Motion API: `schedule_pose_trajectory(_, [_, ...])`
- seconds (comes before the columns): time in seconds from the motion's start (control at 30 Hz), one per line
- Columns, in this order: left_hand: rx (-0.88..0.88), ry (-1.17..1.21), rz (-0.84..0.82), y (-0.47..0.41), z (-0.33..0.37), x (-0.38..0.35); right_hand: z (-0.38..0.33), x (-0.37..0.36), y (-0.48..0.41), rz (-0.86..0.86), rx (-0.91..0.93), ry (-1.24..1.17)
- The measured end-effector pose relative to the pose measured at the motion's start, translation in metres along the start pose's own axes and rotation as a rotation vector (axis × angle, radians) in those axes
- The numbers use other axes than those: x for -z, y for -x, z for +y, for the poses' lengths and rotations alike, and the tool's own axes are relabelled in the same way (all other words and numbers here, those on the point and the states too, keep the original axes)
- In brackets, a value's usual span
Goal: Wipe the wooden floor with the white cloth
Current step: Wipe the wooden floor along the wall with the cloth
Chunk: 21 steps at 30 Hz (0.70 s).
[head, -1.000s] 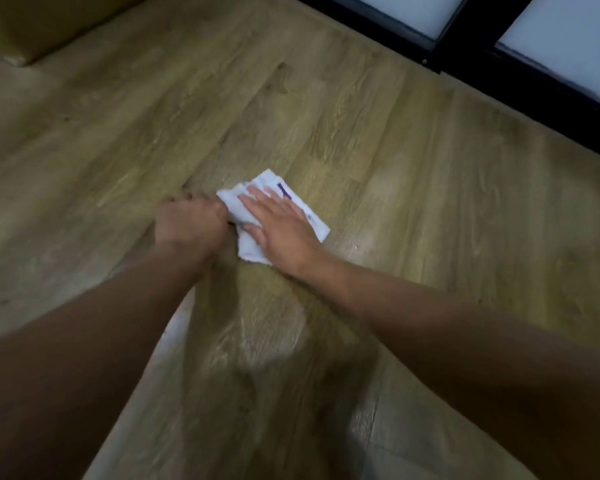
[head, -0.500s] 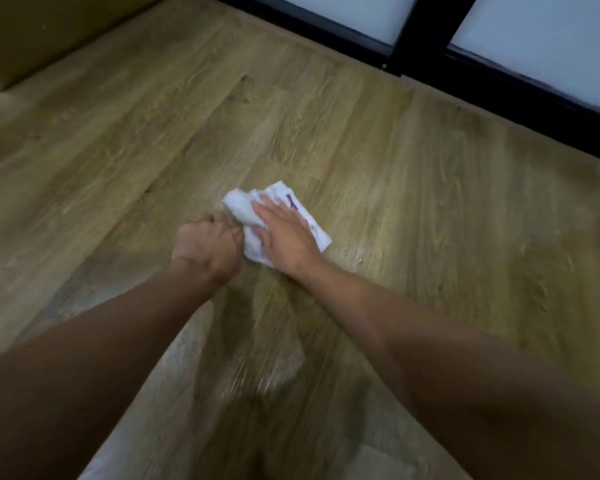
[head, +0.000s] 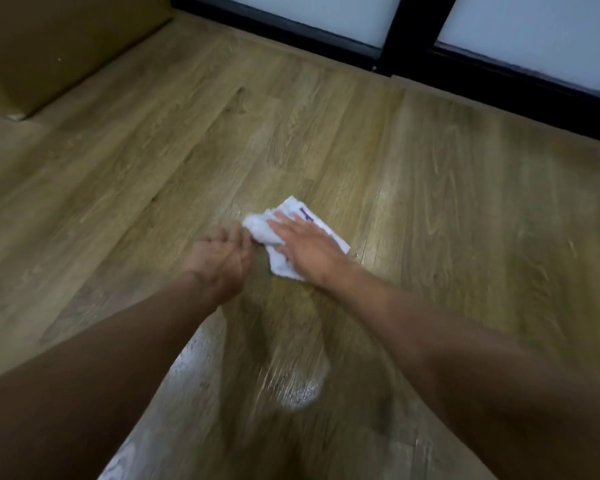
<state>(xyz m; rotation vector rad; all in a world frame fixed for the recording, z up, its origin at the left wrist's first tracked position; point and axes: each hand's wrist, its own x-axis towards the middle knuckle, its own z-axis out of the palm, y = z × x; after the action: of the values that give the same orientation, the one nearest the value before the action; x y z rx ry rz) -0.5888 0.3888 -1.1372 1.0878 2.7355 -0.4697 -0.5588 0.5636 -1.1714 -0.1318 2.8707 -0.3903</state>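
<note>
Pressing white cloth mid-frame under flat right hand, left hand pinching its bunched edge, likely steadying it on wooden floor.

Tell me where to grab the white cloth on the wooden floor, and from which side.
Pinch the bunched left end of the white cloth, coming from the left where the left hand sits: its raised folds offer the fingers a hold. The rest lies flat on the wooden floor under the open right hand.
</note>
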Motion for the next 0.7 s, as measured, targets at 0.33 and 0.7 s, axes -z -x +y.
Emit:
schedule_pose_trajectory(0.33, [-0.374,0.059,0.208,0.004,0.022,0.001,-0.017,-0.052,0.094,0.246,-0.134,-0.062])
schedule_pose_trajectory(0.7, [-0.334,0.025,0.108,-0.02,0.047,0.015,0.036,-0.008,0.028,0.284,-0.337,-0.108])
